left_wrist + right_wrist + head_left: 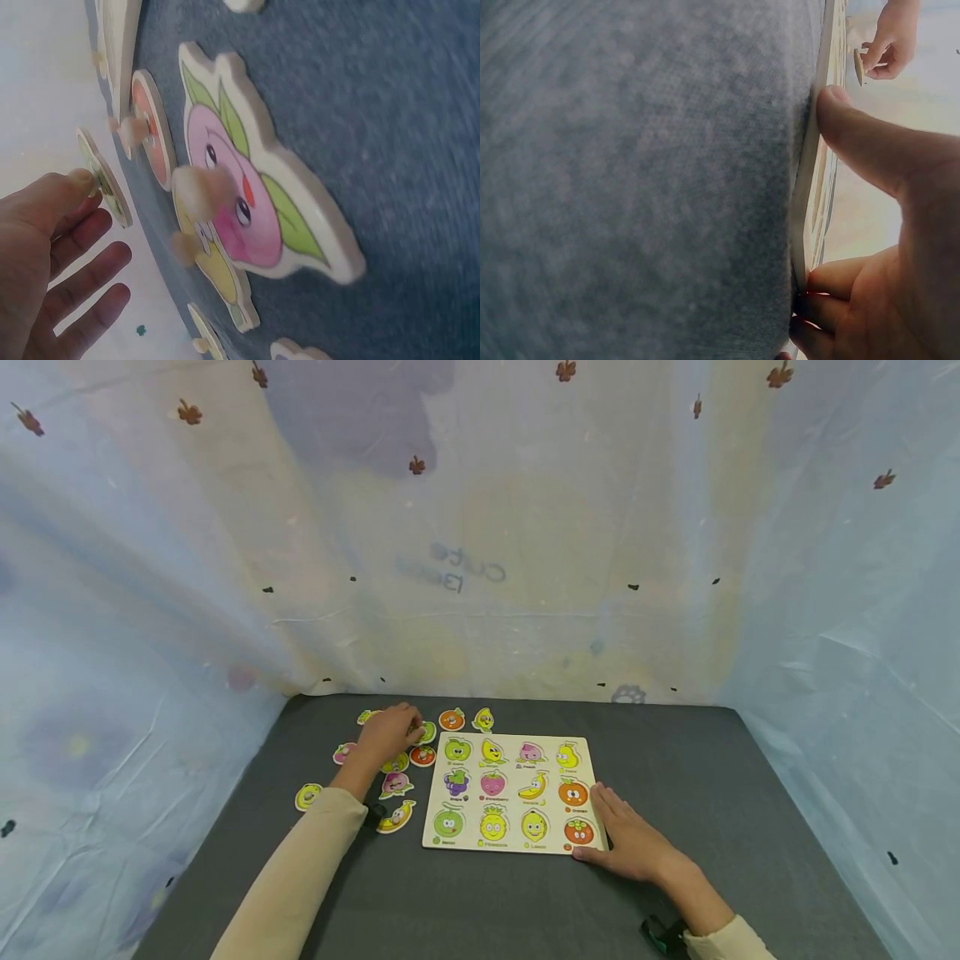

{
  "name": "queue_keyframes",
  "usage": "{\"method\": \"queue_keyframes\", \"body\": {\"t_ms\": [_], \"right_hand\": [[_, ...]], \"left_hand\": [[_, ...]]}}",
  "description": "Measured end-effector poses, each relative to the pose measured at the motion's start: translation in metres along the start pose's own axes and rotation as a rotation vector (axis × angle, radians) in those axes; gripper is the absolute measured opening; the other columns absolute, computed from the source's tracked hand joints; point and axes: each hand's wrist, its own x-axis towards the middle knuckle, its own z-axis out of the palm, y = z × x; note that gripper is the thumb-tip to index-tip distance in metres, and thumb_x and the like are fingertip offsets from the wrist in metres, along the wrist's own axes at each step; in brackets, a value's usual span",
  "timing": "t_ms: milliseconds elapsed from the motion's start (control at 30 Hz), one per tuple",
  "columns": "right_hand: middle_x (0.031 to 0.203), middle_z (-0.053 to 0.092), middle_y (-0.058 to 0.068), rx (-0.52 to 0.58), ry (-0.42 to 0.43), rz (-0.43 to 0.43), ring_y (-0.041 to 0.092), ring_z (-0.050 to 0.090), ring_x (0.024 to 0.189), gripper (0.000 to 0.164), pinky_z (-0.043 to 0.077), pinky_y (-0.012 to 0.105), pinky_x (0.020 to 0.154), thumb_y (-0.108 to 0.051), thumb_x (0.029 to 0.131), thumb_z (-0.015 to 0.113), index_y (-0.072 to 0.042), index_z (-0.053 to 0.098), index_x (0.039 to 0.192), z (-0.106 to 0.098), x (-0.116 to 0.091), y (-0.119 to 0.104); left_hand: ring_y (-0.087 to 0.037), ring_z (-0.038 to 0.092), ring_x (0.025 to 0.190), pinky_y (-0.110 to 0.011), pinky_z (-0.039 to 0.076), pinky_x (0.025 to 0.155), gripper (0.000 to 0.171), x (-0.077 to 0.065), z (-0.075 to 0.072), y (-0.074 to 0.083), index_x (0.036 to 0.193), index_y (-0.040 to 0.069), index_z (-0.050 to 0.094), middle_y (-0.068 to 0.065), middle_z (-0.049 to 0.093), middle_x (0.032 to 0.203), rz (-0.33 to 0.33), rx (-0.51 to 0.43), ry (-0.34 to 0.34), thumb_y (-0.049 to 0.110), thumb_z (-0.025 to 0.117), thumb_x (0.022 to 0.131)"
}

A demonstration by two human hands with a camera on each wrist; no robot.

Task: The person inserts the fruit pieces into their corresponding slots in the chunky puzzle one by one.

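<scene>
Fingers: left hand (388,732) pinching a green piece (110,187), right hand (633,842) spread against the puzzle board (513,810).
Head: board at the piece's four o'clock. Left wrist: peach piece (247,191) at its three. Right wrist: green piece at the thumb's one.

Head view's pretty clean: soft, even light, pale curtain (525,527) slightly bright, just a faint shadow beside the left sleeve (300,868). Left wrist cam looks hazy, and the nearest wooden knob (199,193) is mushy. Right wrist's rougher: grey cloth (645,187) dim and blurry, glare behind the right hand (930,225).
</scene>
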Motion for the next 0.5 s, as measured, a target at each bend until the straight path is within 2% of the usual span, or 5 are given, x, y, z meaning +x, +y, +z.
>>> {"method": "queue_keyframes", "body": {"t_ms": [233, 500], "right_hand": [[0.174, 0.022, 0.028, 0.0, 0.007, 0.001, 0.045, 0.024, 0.161, 0.119, 0.024, 0.063, 0.126, -0.064, 0.09, 0.079, 0.006, 0.023, 0.167, 0.001, 0.0, 0.001], [0.175, 0.021, 0.027, -0.003, 0.006, 0.014, 0.045, 0.023, 0.161, 0.12, 0.025, 0.062, 0.126, -0.065, 0.09, 0.079, 0.005, 0.021, 0.168, 0.002, 0.001, 0.001]], "left_hand": [[-0.019, 0.063, 0.082, -0.042, 0.055, 0.072, 0.018, 0.003, 0.004, 0.009, 0.108, 0.013, 0.072, -0.003, 0.067, 0.103, 0.049, 0.024, 0.027, 0.031, 0.072, 0.106], [-0.018, 0.061, 0.081, -0.039, 0.053, 0.071, 0.019, 0.008, 0.007, 0.021, 0.11, 0.013, 0.072, -0.002, 0.065, 0.103, 0.099, 0.057, -0.007, 0.032, 0.072, 0.107]]}}
